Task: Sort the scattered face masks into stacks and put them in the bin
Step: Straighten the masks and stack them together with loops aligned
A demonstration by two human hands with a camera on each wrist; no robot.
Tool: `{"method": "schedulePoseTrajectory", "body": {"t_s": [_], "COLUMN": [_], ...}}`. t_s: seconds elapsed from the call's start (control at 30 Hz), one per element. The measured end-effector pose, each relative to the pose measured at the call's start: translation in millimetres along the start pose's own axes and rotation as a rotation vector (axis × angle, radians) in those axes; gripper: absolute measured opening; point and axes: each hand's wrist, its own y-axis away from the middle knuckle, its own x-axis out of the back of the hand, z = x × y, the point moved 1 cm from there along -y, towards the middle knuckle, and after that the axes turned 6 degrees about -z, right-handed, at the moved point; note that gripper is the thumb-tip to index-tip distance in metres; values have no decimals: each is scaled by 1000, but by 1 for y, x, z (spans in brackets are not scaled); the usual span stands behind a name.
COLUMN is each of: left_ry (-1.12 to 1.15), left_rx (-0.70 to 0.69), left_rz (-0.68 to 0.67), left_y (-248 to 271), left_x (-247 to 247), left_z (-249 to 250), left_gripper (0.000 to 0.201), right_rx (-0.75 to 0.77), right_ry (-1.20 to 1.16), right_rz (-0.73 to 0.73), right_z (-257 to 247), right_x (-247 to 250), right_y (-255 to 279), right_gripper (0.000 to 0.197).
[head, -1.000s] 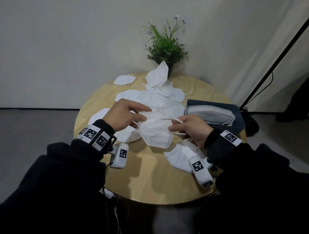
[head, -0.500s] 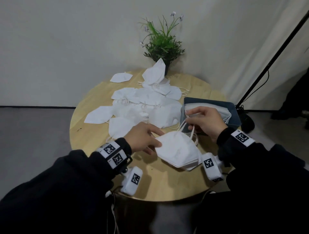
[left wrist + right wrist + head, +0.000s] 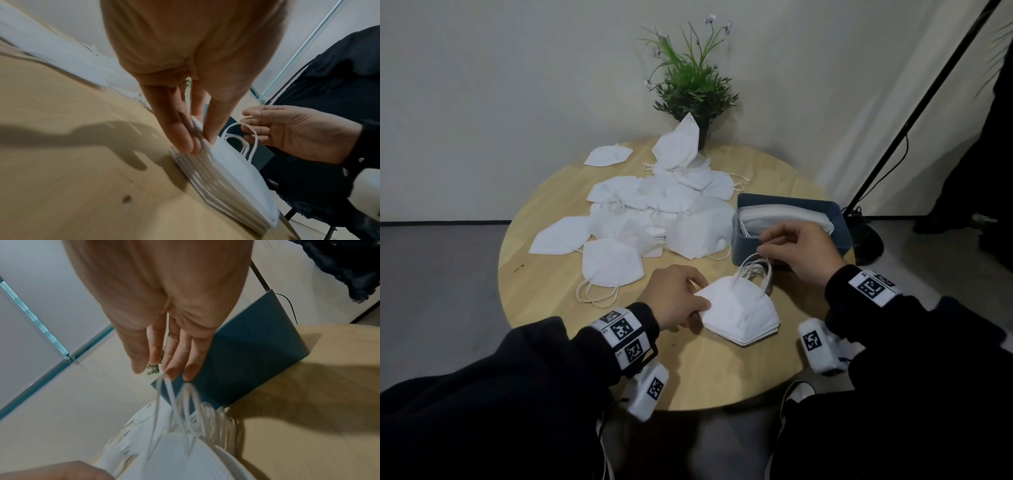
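Observation:
A stack of white folded masks (image 3: 741, 317) lies on the round wooden table (image 3: 544, 274) near its front edge. My left hand (image 3: 700, 303) pinches the stack's left edge, thumb on top (image 3: 211, 133), fingers (image 3: 180, 139) at the side. My right hand (image 3: 763, 251) pinches the top mask's ear loops (image 3: 755, 269) and holds them up above the stack, just in front of the blue bin (image 3: 839, 219). In the right wrist view the loops (image 3: 164, 394) hang from its fingertips (image 3: 170, 369). The bin holds a stack of masks (image 3: 784, 217).
Several loose masks (image 3: 654, 212) lie in a heap across the table's middle and far side, one (image 3: 611, 262) apart near the left hand. A potted plant (image 3: 695, 85) stands at the far edge. A black stand (image 3: 914, 113) rises to the right of the table.
Both hands carried a mask from the table's middle to the near right and laid it on the stack. The right hand still holds its ear loops, lifted.

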Motion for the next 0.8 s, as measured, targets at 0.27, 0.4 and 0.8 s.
{"method": "schedulePoseTrajectory", "body": {"t_s": [0.27, 0.4, 0.8], "left_ry": [168, 128, -664], "left_rx": [72, 62, -135], "left_rz": [-33, -10, -101], "left_y": [-2, -1, -2], "left_x": [7, 5, 0], "left_z": [-1, -1, -4], "left_gripper": [22, 21, 41], "right_rx": [-334, -312, -141], "right_ry": [745, 829, 938], "right_rz": [-398, -491, -435], "right_z": [12, 24, 24], "right_x": [-1, -16, -32], "right_y": [32, 40, 42], "right_gripper": [27, 76, 26]}}
